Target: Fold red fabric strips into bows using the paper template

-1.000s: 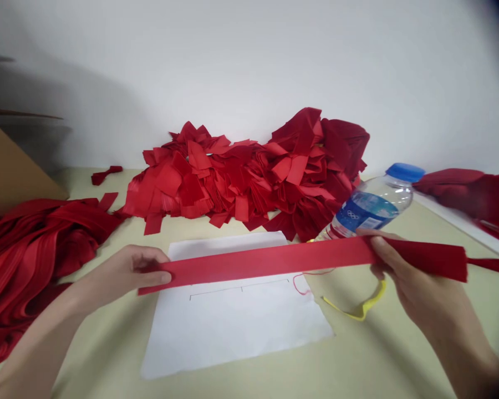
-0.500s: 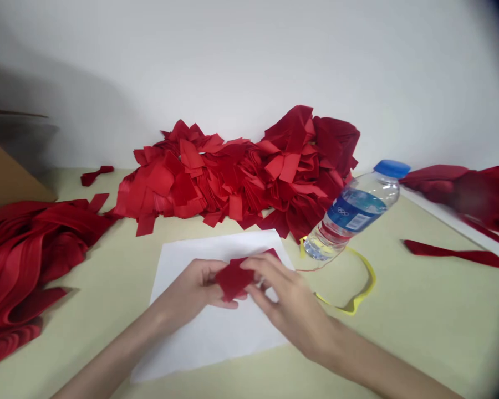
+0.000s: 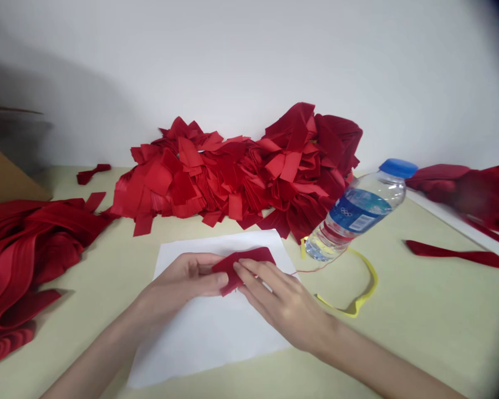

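Observation:
A piece of red fabric is held above a white sheet of paper. My left hand grips its left end, the thumb lying on top. From the right, my right hand has its fingers closed on the front edge and upper face of the fabric. A thin red thread runs from beside my right hand toward the bottle. Something small and dark pokes out below the fabric between the hands, too small to make out.
A big heap of red fabric pieces lies by the wall. A bottle with a blue cap and a yellow strip are at the right. Long red strips lie left, and a red strip right.
The red fabric is now flatter and more stretched out between my hands. My left thumb has come on top of it, and my right fingers have moved slightly left and together.

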Demonstrator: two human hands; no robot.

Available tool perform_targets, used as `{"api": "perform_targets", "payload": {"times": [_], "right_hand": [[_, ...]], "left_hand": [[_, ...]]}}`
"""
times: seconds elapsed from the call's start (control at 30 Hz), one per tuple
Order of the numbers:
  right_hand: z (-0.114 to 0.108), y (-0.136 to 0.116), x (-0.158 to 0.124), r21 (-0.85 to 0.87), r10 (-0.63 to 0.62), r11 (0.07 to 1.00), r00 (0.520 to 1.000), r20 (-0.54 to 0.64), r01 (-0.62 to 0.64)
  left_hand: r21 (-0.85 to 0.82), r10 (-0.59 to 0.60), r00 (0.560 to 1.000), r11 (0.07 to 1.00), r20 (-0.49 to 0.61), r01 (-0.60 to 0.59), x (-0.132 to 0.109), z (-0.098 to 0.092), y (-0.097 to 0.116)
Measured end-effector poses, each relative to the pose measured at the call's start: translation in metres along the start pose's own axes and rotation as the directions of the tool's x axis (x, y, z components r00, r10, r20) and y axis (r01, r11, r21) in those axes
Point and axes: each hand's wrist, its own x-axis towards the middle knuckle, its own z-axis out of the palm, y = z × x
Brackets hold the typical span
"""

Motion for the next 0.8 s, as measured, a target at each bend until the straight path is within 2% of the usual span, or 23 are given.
{"api": "perform_targets", "payload": {"times": [0.1,0.2,0.27,0.33,0.4,0.47,0.53,0.6,0.7,0.77,0.8], "right_hand": [[0.0,0.001,0.001,0.025,0.013,1.0,1.0,0.016,-0.013],[-0.007,0.011,0.006,0.264,0.177,0.947,0.983,0.055,-0.185],[-0.015,0.023,0.012,0.428,0.234,0.86,0.96,0.154,-0.278],[-0.021,0.034,0.018,0.541,0.184,0.779,0.94,0.286,-0.317],[-0.026,0.04,0.024,0.638,0.053,0.698,0.912,0.407,-0.325],[-0.027,0.041,0.028,0.714,-0.073,0.621,0.882,0.466,-0.325],[-0.029,0.042,0.029,0.737,-0.112,0.58,0.862,0.494,-0.347],[-0.032,0.046,0.027,0.703,-0.043,0.574,0.842,0.538,-0.42],[-0.039,0.061,0.019,0.614,0.081,0.526,0.753,0.653,-0.589],[-0.042,0.073,0.012,0.583,0.094,0.488,0.703,0.705,-0.65],[-0.043,0.079,0.009,0.574,0.103,0.478,0.692,0.714,-0.664]], "left_hand": [[0.064,0.027,0.999,0.998,-0.033,-0.025,0.002,0.001,-0.004],[0.251,0.096,0.994,0.965,-0.045,-0.081,0.0,0.002,-0.003],[0.402,0.12,0.992,0.911,-0.038,-0.095,-0.006,0.005,0.0],[0.509,0.141,0.99,0.853,-0.011,-0.116,-0.012,0.01,0.005],[0.557,0.181,0.983,0.815,0.019,-0.161,-0.016,0.013,0.01],[0.578,0.212,0.977,0.793,0.031,-0.191,-0.017,0.014,0.015],[0.602,0.22,0.975,0.775,0.028,-0.192,-0.016,0.011,0.018],[0.618,0.215,0.977,0.766,0.009,-0.174,-0.015,0.004,0.018],[0.593,0.214,0.973,0.796,-0.082,-0.125,-0.015,-0.009,0.017],[0.557,0.223,0.961,0.825,-0.161,-0.098,-0.016,-0.018,0.016],[0.544,0.234,0.952,0.834,-0.198,-0.091,-0.016,-0.022,0.015]]}}
